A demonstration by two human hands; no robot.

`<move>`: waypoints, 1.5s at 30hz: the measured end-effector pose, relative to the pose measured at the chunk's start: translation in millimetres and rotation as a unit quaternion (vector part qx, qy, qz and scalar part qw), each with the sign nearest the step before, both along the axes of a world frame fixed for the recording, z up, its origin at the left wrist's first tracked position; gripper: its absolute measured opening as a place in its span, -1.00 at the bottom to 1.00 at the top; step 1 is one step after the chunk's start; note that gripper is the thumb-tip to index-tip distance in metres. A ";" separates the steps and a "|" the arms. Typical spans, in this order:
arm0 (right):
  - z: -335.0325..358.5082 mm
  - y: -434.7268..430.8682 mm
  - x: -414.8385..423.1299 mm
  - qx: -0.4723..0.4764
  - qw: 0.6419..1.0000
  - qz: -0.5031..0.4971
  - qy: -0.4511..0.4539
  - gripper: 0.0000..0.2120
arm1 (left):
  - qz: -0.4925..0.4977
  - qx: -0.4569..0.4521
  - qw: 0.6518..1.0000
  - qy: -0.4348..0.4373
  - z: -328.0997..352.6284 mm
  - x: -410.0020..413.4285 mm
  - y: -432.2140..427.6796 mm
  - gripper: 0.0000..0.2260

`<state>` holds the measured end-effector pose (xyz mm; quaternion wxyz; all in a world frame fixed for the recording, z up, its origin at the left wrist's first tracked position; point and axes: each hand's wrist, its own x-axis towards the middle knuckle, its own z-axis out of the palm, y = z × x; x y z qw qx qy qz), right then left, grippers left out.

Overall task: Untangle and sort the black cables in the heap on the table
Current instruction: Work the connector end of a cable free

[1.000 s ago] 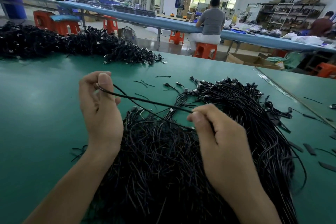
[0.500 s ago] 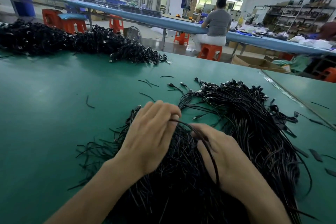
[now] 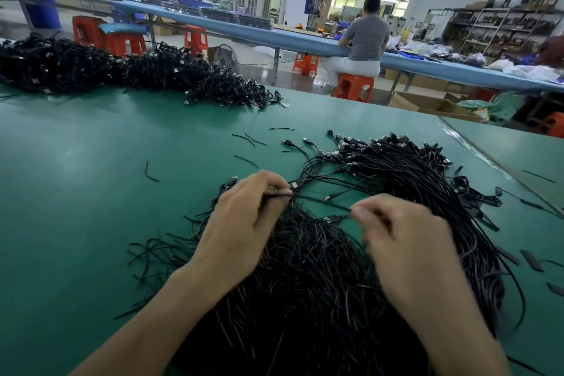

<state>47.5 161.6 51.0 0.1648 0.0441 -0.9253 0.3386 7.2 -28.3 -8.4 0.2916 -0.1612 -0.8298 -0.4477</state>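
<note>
Green table under us | heap of black cables near, centre-right | our left hand and right hand each pinch one cable stretched between them | risk: we tug hard, snagged neighbours drag along, knot tightens

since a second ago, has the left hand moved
Yes. The left hand, pinching a cable, has shifted right: from beside the heap, at its left edge, to over it, nearer the right hand.
</note>
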 end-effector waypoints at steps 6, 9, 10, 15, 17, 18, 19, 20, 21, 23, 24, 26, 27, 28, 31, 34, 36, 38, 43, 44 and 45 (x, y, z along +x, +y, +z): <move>-9.8 30.8 -10.5 0.137 0.978 -0.152 -0.031 -0.84 | 0.081 -0.013 0.995 0.063 16.4 4.4 -7.4 -0.92; -16.5 16.9 -9.1 0.240 0.959 -0.108 -0.102 -0.84 | 0.063 -0.159 0.984 -0.038 18.6 11.9 -0.2 -0.74; -17.7 10.8 -8.1 0.247 0.959 -0.082 -0.114 -0.80 | 0.055 -0.190 0.977 -0.076 18.6 13.3 1.9 -0.65; -20.0 -9.8 -5.2 0.148 0.981 -0.009 -0.125 -0.83 | 0.042 -0.230 0.966 -0.114 15.7 11.7 -1.6 -0.63; -20.0 -5.5 -4.9 0.155 0.979 -0.020 -0.128 -0.86 | 0.062 -0.233 0.967 -0.086 15.1 10.2 -5.9 -0.66; -19.6 -2.5 -4.8 0.162 0.978 -0.016 -0.133 -0.87 | 0.075 -0.224 0.969 -0.072 14.6 9.6 -7.5 -0.68; -18.9 -0.6 -4.5 0.170 0.975 -0.010 -0.145 -0.85 | 0.087 -0.206 0.973 -0.062 14.9 9.7 -7.9 -0.70; -17.5 0.1 -3.6 0.182 0.970 -0.007 -0.158 -0.79 | 0.093 -0.182 0.977 -0.058 15.5 9.7 -7.9 -0.71; -16.1 0.0 -3.2 0.190 0.968 -0.012 -0.162 -0.71 | 0.090 -0.157 0.982 -0.058 16.3 9.7 -7.6 -0.72; -14.2 -1.0 -3.1 0.195 0.972 -0.038 -0.128 -0.66 | 0.071 -0.118 0.989 -0.061 18.4 10.5 -5.7 -0.73; -12.7 -2.2 -2.3 0.203 0.972 -0.055 -0.103 -0.66 | 0.059 -0.106 0.991 -0.061 19.7 11.6 -4.2 -0.74; -10.2 -3.9 0.3 0.217 0.969 -0.084 -0.078 -0.54 | 0.027 -0.094 0.994 -0.058 21.9 14.5 -0.3 -0.74; -9.8 -5.3 2.1 0.220 0.969 -0.086 -0.074 -0.43 | 0.010 -0.097 0.993 -0.060 22.4 16.4 2.6 -0.74; -9.9 -6.8 3.7 0.214 0.971 -0.075 -0.069 -0.32 | -0.005 -0.105 0.992 -0.066 22.1 18.1 5.7 -0.72; -10.9 -14.3 5.9 0.164 0.986 -0.009 -0.032 -0.35 | -0.052 -0.104 0.991 -0.067 20.7 20.0 11.1 -0.67; -12.7 -16.7 2.6 0.209 0.978 0.009 -0.010 -0.59 | -0.080 -0.034 0.995 -0.055 21.7 17.0 6.9 -0.74; -14.5 -15.0 -1.0 0.182 0.983 0.018 -0.005 -0.69 | -0.069 -0.016 0.995 -0.063 21.8 14.6 3.5 -0.78; -17.3 -12.3 -4.3 0.119 0.992 0.032 0.010 -0.78 | -0.065 -0.034 0.993 -0.095 21.4 14.6 3.4 -0.80; -18.6 -11.9 -9.6 -0.004 0.995 0.064 0.073 -0.83 | -0.156 -0.053 0.957 -0.240 24.7 19.1 11.0 -0.63; -16.9 -12.6 -9.5 -0.024 0.994 0.075 0.081 -0.81 | -0.189 -0.010 0.946 -0.265 27.5 20.6 11.6 -0.55; -15.7 -12.7 -9.6 -0.044 0.992 0.087 0.084 -0.78 | -0.227 0.046 0.927 -0.294 30.4 22.1 11.3 -0.49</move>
